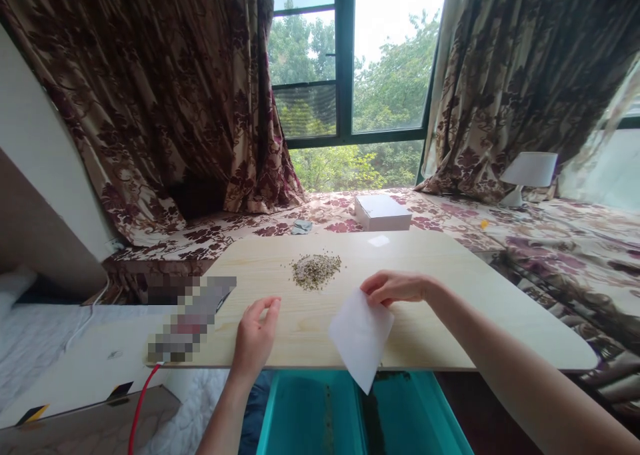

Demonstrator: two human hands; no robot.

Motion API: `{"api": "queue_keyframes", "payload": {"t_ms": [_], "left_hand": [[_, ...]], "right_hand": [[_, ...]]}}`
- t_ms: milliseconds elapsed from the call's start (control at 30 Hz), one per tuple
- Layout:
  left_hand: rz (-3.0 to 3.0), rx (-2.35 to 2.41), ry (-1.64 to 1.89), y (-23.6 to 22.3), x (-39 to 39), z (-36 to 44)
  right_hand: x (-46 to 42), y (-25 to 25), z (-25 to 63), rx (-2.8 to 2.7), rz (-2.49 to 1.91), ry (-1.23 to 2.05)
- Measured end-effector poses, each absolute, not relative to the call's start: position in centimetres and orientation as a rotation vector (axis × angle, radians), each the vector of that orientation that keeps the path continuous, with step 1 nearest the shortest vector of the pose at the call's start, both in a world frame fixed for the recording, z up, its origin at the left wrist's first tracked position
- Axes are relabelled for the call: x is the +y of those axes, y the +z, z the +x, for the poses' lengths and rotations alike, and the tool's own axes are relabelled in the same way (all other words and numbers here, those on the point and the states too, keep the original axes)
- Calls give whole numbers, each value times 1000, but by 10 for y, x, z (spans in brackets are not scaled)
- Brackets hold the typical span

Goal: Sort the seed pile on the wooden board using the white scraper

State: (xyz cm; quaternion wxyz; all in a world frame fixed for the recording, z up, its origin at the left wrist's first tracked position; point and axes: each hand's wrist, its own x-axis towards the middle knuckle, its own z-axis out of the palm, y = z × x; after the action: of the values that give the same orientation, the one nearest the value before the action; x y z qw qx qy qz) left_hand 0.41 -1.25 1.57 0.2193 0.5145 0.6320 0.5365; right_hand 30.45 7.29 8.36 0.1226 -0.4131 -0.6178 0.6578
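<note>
My right hand [395, 287] pinches the top corner of a white sheet of paper [361, 337], which hangs over the near edge of a light wooden board [450, 308]. My left hand [256, 335] rests at the board's near edge with fingers curled loosely, thumb and forefinger apart, holding nothing that I can see. A small heap of greenish-brown seeds [316, 270] lies on the board just beyond both hands.
A teal bin [310, 415] sits under the board's near edge. A white box [383, 212] and a white lamp [527, 174] stand on the floral-covered sill [550, 222]. A blurred object [193, 318] lies at the board's left. Curtains frame the window.
</note>
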Motion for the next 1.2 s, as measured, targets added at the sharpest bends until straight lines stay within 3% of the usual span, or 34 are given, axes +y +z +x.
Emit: {"api": "queue_keyframes", "payload": {"t_ms": [233,500,1200], "left_hand": [[1423,1741,1507,17,-12,5],[1478,1729,1569,15,-11,6],[1467,1730,1560,16,-12,6]], "right_hand": [[42,106,324,-1890,-1162,1809],[63,68,327,-1192,-1206,1208],[69,53,282,-1202,-1215,1102]]}}
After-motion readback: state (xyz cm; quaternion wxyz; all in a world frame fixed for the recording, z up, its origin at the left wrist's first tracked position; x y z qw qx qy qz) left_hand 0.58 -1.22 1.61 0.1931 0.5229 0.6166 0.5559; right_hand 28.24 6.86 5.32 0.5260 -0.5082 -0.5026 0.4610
